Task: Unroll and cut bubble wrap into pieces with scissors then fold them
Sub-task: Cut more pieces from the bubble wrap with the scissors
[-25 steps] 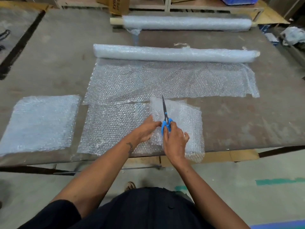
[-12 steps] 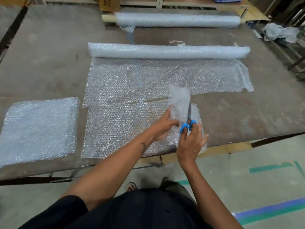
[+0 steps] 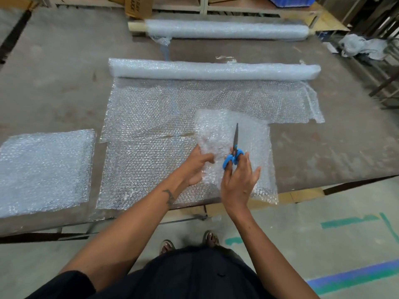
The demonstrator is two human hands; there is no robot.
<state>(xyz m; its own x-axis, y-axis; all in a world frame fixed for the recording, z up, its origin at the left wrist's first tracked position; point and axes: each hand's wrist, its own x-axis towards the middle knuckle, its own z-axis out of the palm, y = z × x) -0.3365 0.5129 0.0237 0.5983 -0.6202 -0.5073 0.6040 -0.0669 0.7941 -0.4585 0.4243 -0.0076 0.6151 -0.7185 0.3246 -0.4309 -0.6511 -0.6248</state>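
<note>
While the right hand [image 3: 238, 180] is holding the blue-handled scissors [image 3: 234, 151] with thumb and a finger through the loops and the other fingers spread loose, the blades are lying closed and pointing toward the far side over a lifted piece of bubble wrap [image 3: 254, 147]; the left hand [image 3: 197, 165] is pinching that piece at its left edge, fingers curled into the film. This piece is sitting at the near right of the table [image 3: 54, 83], its near end hanging over the table edge; to its left a flat cut sheet [image 3: 146, 169] is lying, and beyond both, the unrolled sheet [image 3: 172, 104] is running back to the roll [image 3: 211, 71] farther away. At the near left a folded stack [image 3: 43, 169] is resting; a second roll [image 3: 226, 29] is lying at the far side.

As I judge it, the main risk is sitting in the film itself; it is limp and slippery, so a loose pinch is likely to let it sag and bunch between the blades, giving a ragged or wandering cut. The left fingers are working close beside the blades; a hurried snip is risking a nick. The overhanging end is pulling downward, so once freed, the piece may be sliding off toward the floor [image 3: 323, 234]. Layers are overlapping here too; a careless stroke may be catching the sheet beneath.
</note>
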